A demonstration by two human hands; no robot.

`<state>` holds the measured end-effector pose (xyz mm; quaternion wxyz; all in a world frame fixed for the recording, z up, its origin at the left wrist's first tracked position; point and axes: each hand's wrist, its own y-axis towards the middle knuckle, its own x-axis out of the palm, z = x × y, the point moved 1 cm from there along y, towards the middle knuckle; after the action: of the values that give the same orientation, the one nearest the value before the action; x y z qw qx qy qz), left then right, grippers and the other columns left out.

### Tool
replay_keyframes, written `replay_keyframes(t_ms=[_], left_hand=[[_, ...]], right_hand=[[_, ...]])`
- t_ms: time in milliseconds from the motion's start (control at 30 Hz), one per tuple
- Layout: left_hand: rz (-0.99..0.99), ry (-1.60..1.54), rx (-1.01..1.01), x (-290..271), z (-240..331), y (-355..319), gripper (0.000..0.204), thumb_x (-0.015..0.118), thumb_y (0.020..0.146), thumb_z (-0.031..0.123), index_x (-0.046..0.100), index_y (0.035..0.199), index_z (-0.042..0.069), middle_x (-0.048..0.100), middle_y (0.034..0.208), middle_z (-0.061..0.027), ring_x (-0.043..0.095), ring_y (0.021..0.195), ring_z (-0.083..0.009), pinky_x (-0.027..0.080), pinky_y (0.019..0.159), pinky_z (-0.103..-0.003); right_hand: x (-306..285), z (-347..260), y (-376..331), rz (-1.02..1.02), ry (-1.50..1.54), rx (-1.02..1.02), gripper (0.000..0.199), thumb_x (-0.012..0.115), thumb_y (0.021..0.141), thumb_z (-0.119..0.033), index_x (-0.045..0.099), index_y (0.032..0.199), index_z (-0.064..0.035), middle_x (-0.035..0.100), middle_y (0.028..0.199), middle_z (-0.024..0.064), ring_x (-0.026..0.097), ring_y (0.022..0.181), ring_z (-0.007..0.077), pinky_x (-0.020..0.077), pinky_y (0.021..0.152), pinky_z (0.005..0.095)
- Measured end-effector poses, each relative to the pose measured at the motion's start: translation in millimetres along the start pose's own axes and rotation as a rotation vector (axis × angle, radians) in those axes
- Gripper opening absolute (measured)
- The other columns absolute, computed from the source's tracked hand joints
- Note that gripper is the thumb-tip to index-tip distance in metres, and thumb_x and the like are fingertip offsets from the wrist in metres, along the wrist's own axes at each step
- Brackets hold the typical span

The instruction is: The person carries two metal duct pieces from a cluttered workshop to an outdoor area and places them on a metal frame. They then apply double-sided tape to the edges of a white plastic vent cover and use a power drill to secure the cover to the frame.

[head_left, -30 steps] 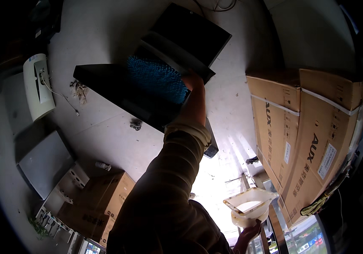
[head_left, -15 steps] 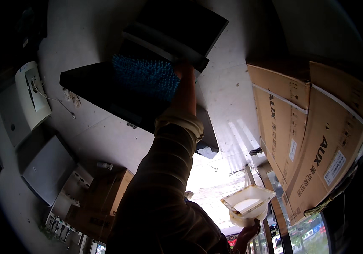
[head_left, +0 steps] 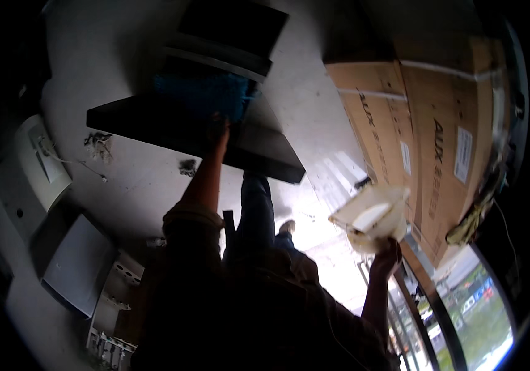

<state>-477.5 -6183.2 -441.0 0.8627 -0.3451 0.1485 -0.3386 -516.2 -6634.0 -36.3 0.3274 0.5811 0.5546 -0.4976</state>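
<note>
My left hand (head_left: 218,130) reaches forward to the near edge of a blue shaggy, noodle-piled piece (head_left: 206,93). Its fingers are dark and blurred, so their grip does not show. The blue piece lies on a black angular object (head_left: 153,127) with a flat dark panel (head_left: 234,28) beyond it. Out to the right, my right hand (head_left: 387,256) is closed on the lower side of a cream plastic container (head_left: 370,216). A rectangular rim with brown stains tops it, above a rounded bowl-like part.
Tall strapped cardboard boxes (head_left: 444,130) stand at right. To the left are a white appliance casing (head_left: 42,164) with a loose cord and a grey-white panel (head_left: 79,266). Debris (head_left: 99,147) lies on the pale floor. Glass doors (head_left: 475,315) open onto daylight at lower right.
My left hand has drawn back and left, from the blue piece's right side to its near edge. The right hand has raised the cream container higher in view. The head view has shifted.
</note>
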Motion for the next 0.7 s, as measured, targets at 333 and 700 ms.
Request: replay_keyframes(t_ms=[333, 700], left_hand=[[0.19, 0.431, 0.032, -219, 6, -229, 0.035, 0.059, 0.085, 0.014, 0.05, 0.117, 0.004, 0.06, 0.087, -0.0061, 0.057, 0.063, -0.0119, 0.044, 0.052, -0.023], [0.625, 0.134, -0.162, -284, -287, -611, 0.037, 0.059, 0.083, 0.012, 0.05, 0.117, 0.003, 0.063, 0.085, -0.0073, 0.059, 0.06, -0.0132, 0.044, 0.05, -0.026]], right_hand=[[-15, 33, 5, -0.02, 1.341, 0.216, 0.004, 0.059, 0.085, -0.008, 0.061, 0.082, -0.0062, 0.057, 0.078, 0.0003, 0.052, 0.076, 0.0093, 0.0415, 0.072, 0.0241], [-51, 80, -28, -0.457, 1.146, -0.031, 0.019, 0.063, 0.076, 0.002, 0.06, 0.094, -0.0005, 0.062, 0.087, 0.0079, 0.06, 0.078, 0.0175, 0.0486, 0.069, 0.029]])
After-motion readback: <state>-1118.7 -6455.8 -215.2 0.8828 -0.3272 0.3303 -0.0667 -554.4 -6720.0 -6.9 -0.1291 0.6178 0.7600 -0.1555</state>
